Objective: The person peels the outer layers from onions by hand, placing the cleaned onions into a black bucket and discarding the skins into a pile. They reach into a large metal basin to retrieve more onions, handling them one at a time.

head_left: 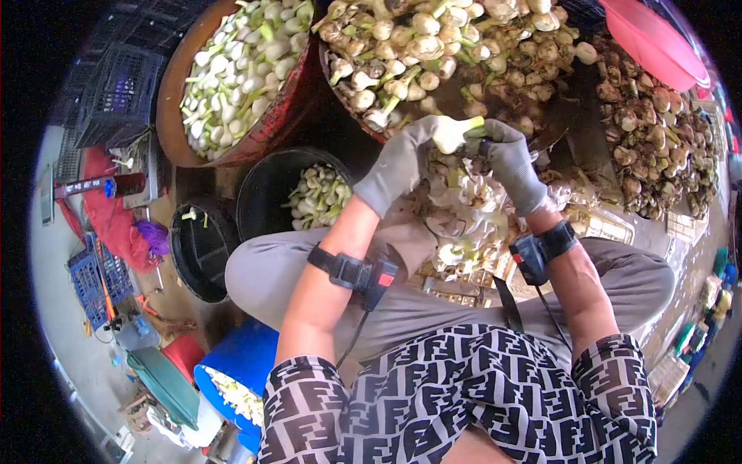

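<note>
Holding one white, round garlic bulb with a short green stem (450, 134) up between both hands, just over the near rim area of a wide round tub. Gripping at the bulb's side with the grey-gloved left hand (394, 172), grip closed, thumb and fingers on it. Curling the grey-gloved right hand (515, 166) in at the stem end, grip mostly closed around a small dark item, too hidden to identify; cannot tell whether also pinching the stem.

Below, between the knees: a heap of pale papery garlic skins (461, 205). Ahead, soil-stained garlic bulbs (425, 46); to the left, a big rust-rimmed red tub (171, 108) of cleaner white bulbs, plus a black plastic bucket (253, 182) with more.

Could slip out of the left grip through smooth skin and loose glove fabric, then get lost among skins or dirty bulbs. Could nick a glove, given a sharp edge on the dark item; sharpness unconfirmed. Could snag a wrist-device cable (551, 315) on a knee through a wide arm swing.

Can read repeated "F" letters, some flipped, on the black-and-white shirt (479, 371). Cannot confirm any brand; cannot read print on the long red-and-dark item (85, 186) at far left.
</note>
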Tool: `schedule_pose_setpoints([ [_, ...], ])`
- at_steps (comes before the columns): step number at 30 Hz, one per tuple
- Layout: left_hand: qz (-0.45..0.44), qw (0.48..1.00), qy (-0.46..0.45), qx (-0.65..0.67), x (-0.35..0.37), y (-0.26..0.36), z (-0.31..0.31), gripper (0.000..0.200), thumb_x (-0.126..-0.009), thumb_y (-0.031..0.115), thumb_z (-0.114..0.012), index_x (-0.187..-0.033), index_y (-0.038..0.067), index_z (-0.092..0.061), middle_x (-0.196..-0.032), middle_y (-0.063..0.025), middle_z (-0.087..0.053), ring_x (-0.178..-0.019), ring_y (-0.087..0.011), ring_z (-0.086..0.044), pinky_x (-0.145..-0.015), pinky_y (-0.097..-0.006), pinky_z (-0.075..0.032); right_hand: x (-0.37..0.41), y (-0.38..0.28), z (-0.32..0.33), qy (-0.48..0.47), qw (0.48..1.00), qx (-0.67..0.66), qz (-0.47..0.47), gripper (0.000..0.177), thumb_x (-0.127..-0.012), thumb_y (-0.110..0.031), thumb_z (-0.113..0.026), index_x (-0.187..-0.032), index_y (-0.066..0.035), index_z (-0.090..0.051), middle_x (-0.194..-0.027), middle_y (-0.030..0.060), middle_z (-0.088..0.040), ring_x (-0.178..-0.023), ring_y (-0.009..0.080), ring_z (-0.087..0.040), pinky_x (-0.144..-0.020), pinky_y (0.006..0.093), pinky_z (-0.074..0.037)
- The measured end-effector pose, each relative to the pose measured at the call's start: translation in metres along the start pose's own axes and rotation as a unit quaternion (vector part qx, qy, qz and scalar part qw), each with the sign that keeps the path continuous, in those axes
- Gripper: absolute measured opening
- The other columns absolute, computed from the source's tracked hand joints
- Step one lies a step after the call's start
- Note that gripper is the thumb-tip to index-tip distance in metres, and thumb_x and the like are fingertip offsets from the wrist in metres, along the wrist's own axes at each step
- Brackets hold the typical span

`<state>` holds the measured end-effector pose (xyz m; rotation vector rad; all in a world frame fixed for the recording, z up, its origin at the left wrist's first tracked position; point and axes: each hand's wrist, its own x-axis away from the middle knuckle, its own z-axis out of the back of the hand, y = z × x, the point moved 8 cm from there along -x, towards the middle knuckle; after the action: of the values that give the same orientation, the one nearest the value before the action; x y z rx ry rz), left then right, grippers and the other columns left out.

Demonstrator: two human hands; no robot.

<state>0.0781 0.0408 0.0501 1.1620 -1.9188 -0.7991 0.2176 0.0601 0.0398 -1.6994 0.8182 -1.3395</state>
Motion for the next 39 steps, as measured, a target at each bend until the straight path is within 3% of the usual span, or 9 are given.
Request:
schedule_pose_setpoints([
  [4, -0.111, 0.952, 0.096, -0.267, -0.003, 0.015, 0.016, 0.032, -0.092, 0.014, -0.033, -0.107, -0.002, -0.056, -0.104, -0.0055, -0.059, -0.094, -0.014, -0.054, -0.088, -0.028, -0.04, -0.004, -0.008, -0.007, -0.01, 0.992, 0.043, 0.117, 0.026, -0.078, 0.001, -0.062, -0.104, 0.0, -0.06, -0.091, 0.0041, -0.064, -0.081, 0.0107, -0.059, -0.076, 0.0224, -0.048],
  [12, 0.16, 0.982, 0.094, 0.032, 0.005, -0.018, 0.021, 0.04, -0.094, 0.036, -0.039, -0.106, 0.003, -0.057, -0.087, -0.0055, -0.063, -0.073, -0.0147, -0.059, -0.068, -0.0219, -0.047, 0.015, -0.017, -0.014, -0.096, 0.932, 0.237, 0.258, 0.023, -0.08, -0.001, -0.059, -0.102, 0.001, -0.058, -0.096, 0.0023, -0.062, -0.086, 0.0117, -0.058, -0.074, 0.0243, -0.046],
  [15, -0.126, 0.89, 0.176, -0.401, -0.008, 0.008, 0.045, 0.03, -0.09, 0.029, -0.051, -0.099, 0.002, -0.06, -0.087, -0.0069, -0.063, -0.076, -0.0142, -0.059, -0.071, -0.0234, -0.047, 0.016, -0.015, -0.009, -0.1, 0.915, 0.288, 0.265, 0.022, -0.081, -0.002, -0.056, -0.102, 0.002, -0.057, -0.092, 0.0031, -0.062, -0.082, 0.0111, -0.058, -0.072, 0.0236, -0.047],
  [18, -0.139, 0.864, 0.198, -0.441, 0.005, 0.046, 0.017, 0.023, -0.081, 0.023, -0.063, -0.093, 0.003, -0.063, -0.087, -0.0073, -0.063, -0.079, -0.014, -0.06, -0.076, -0.025, -0.046, 0.007, 0.014, -0.005, -0.071, 0.983, -0.17, -0.015, 0.021, -0.081, -0.005, -0.055, -0.101, 0.002, -0.057, -0.087, 0.0033, -0.062, -0.078, 0.0093, -0.058, -0.07, 0.0225, -0.046],
  [23, -0.143, 0.733, 0.191, -0.637, 0.008, 0.054, -0.001, 0.031, -0.072, 0.031, -0.071, -0.086, 0.005, -0.063, -0.082, -0.0123, -0.062, -0.074, -0.0214, -0.06, -0.066, -0.0295, -0.047, 0.0, 0.016, -0.001, -0.023, 0.999, -0.03, 0.022, 0.02, -0.081, -0.005, -0.052, -0.099, 0.003, -0.057, -0.085, 0.0054, -0.062, -0.074, 0.0122, -0.059, -0.068, 0.023, -0.047],
  [28, -0.084, 0.802, 0.167, -0.567, 0.004, 0.039, 0.01, 0.022, -0.073, 0.025, -0.07, -0.084, 0.006, -0.064, -0.078, -0.01, -0.063, -0.069, -0.0189, -0.06, -0.065, -0.027, -0.046, -0.001, 0.019, -0.006, -0.15, 0.961, -0.23, -0.013, 0.022, -0.08, 0.005, -0.051, -0.1, 0.001, -0.058, -0.087, 0.0063, -0.063, -0.079, 0.0124, -0.06, -0.07, 0.0272, -0.052],
  [31, -0.083, 0.859, 0.097, -0.496, 0.004, 0.035, 0.004, 0.019, -0.075, 0.019, -0.068, -0.087, 0.006, -0.064, -0.082, -0.0072, -0.064, -0.074, -0.0135, -0.06, -0.069, -0.0254, -0.046, 0.005, -0.007, 0.0, -0.165, 0.938, 0.265, 0.152, 0.023, -0.078, 0.007, -0.053, -0.1, 0.001, -0.058, -0.086, 0.0068, -0.063, -0.079, 0.013, -0.061, -0.068, 0.0287, -0.052],
  [37, -0.116, 0.956, -0.08, -0.256, 0.004, 0.04, -0.019, 0.018, -0.075, 0.008, -0.063, -0.092, 0.002, -0.06, -0.096, -0.0062, -0.06, -0.092, -0.0148, -0.055, -0.084, -0.0271, -0.042, 0.017, -0.035, 0.031, -0.09, 0.972, 0.097, 0.194, 0.013, -0.079, -0.002, -0.056, -0.091, -0.001, -0.059, -0.08, 0.0066, -0.062, -0.07, 0.0175, -0.06, -0.066, 0.0289, -0.051],
  [39, -0.081, 0.972, -0.097, -0.198, 0.007, 0.041, -0.023, 0.02, -0.073, 0.006, -0.061, -0.092, 0.0, -0.058, -0.101, -0.0082, -0.058, -0.099, -0.0177, -0.052, -0.09, -0.0291, -0.039, 0.024, -0.035, 0.045, -0.082, 0.81, 0.482, 0.323, 0.012, -0.081, -0.005, -0.055, -0.092, -0.001, -0.058, -0.08, 0.008, -0.061, -0.07, 0.0204, -0.06, -0.066, 0.031, -0.051],
])
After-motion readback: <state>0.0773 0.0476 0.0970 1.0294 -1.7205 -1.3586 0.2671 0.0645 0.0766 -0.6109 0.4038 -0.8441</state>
